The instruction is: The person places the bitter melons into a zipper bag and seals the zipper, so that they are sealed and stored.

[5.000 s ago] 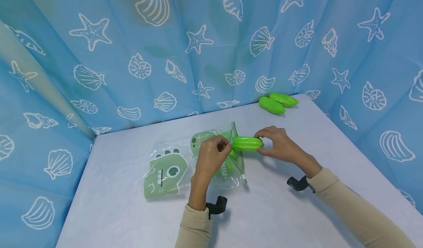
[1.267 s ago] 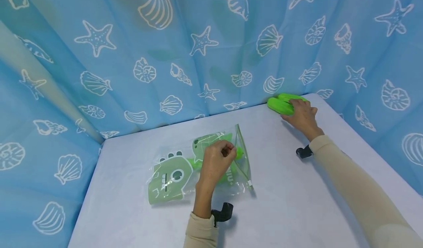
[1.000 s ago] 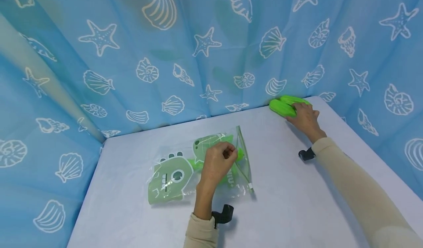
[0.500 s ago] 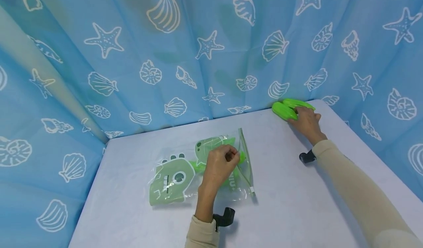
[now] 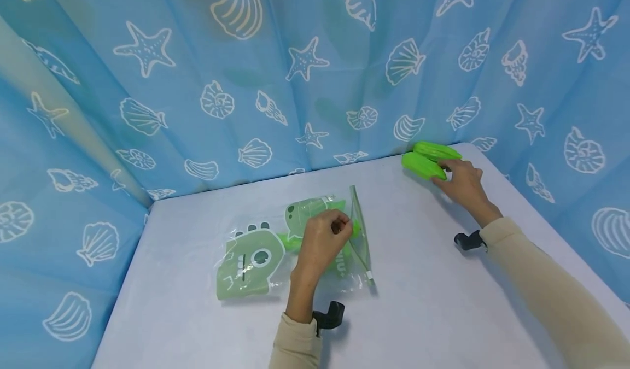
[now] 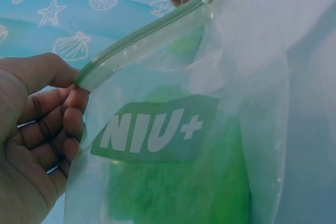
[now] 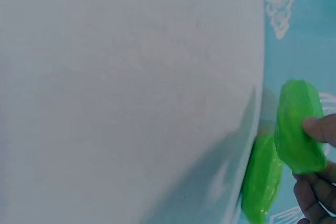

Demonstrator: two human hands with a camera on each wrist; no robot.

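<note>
1. Bag (image 5: 251,281) of clear plastic, printed with green cartoon creatures, lay on the white counter (image 5: 172,265).
2. Left hand (image 5: 322,235) pinched the bag's green zip edge (image 6: 142,31) between thumb and fingertips; in the head view the two strips of the mouth stood apart.
3. White slider (image 5: 369,275) sat at the end of the zip edge nearer the person.
4. Green shapes (image 6: 184,203) showed through the film around the "NIU+" label (image 6: 152,132); their number could not be told.
5. Right hand (image 5: 462,183) gripped the nearer green fruit (image 5: 420,164) by one end, thumb opposite fingers, near the counter's far right corner.
6. Far green fruit (image 5: 437,150) lay just beside it, next to the blue curtain (image 5: 339,85) with white shells and starfish.
7. Beige sleeves (image 5: 531,281) covered both forearms, and a black device (image 5: 330,315) showed at each wrist.
</note>
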